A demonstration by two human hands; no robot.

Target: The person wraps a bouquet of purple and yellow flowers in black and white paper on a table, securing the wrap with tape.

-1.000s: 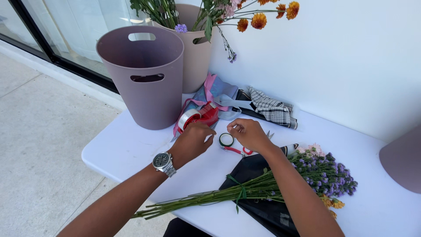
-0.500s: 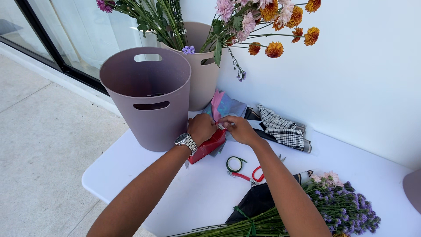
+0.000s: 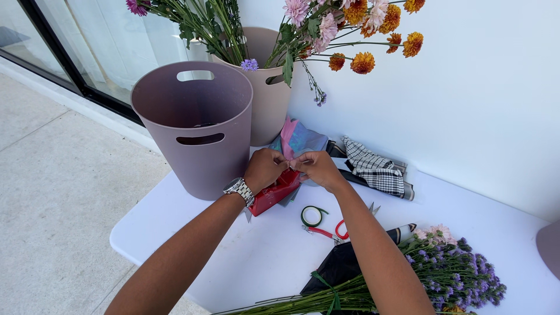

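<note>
My left hand [image 3: 265, 169] and my right hand [image 3: 318, 168] meet fingertip to fingertip above the white table [image 3: 262, 256], pinching a thin strip off the red ribbon roll [image 3: 275, 192] that hangs under my left palm. A silver watch [image 3: 239, 188] sits on my left wrist. Just below the hands lie a small green tape ring [image 3: 314, 216] and red-handled scissors [image 3: 335, 232]. A bunch of purple and pink flowers [image 3: 449, 268] with long green stems [image 3: 309, 300] lies on black wrapping paper [image 3: 341, 268] by my right forearm.
An empty mauve bucket [image 3: 195, 125] stands at the table's left. Behind it a beige bucket [image 3: 265, 96] holds orange, pink and purple flowers [image 3: 350, 29]. Folded wrapping sheets, one pink [image 3: 291, 137] and one black-and-white checked [image 3: 373, 166], lie against the wall. Another mauve container [image 3: 549, 245] shows at the right edge.
Both hands lifted off the table by the tape ring and rose toward the buckets, bringing the red ribbon roll up with them. The view tilted upward, showing more of the flowers.
</note>
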